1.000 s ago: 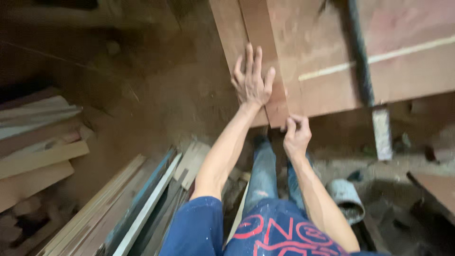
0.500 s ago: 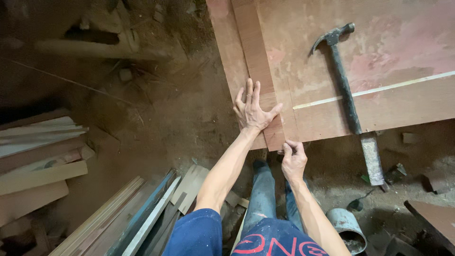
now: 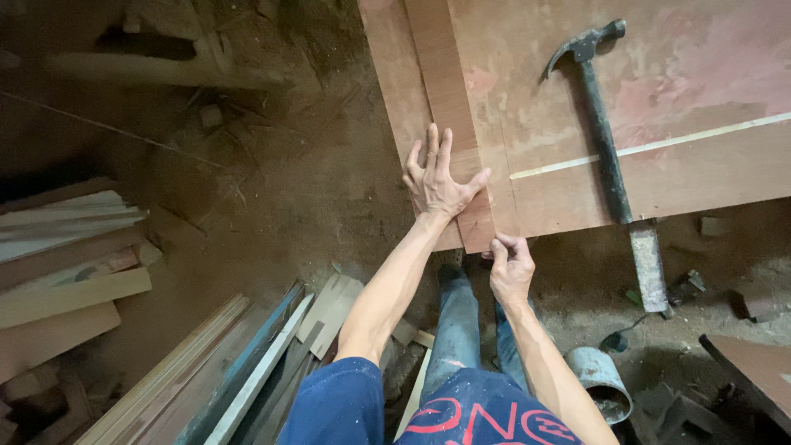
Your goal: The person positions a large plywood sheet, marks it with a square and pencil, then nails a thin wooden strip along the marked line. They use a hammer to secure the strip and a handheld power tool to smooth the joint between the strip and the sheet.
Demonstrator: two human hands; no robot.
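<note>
The narrow wooden strip (image 3: 445, 124) lies along the left edge of the big reddish panel (image 3: 700, 165), running away from me, its near end at the panel's front edge. My left hand (image 3: 437, 185) lies flat on top of it, arm stretched straight out, fingers (image 3: 432, 148) spread wide and released, thumb pointing right; it presses down rather than grips. My right hand (image 3: 511, 268) sits lower, at the strip's near corner, wrist bent, with its fingertips (image 3: 501, 244) pinching that end.

I count one strip, one panel, one hammer (image 3: 606, 140) lying on the panel to the right with its head away from me, and one pale thin line (image 3: 651, 147) crossing the panel. Past the panel, one grey can (image 3: 601, 381) stands on the dirt floor (image 3: 288, 189) by my right forearm, and loose boards (image 3: 74, 264) are stacked at the left.

Against half a second ago, both hands keep their hold in the same spots; only my view has shifted slightly.
</note>
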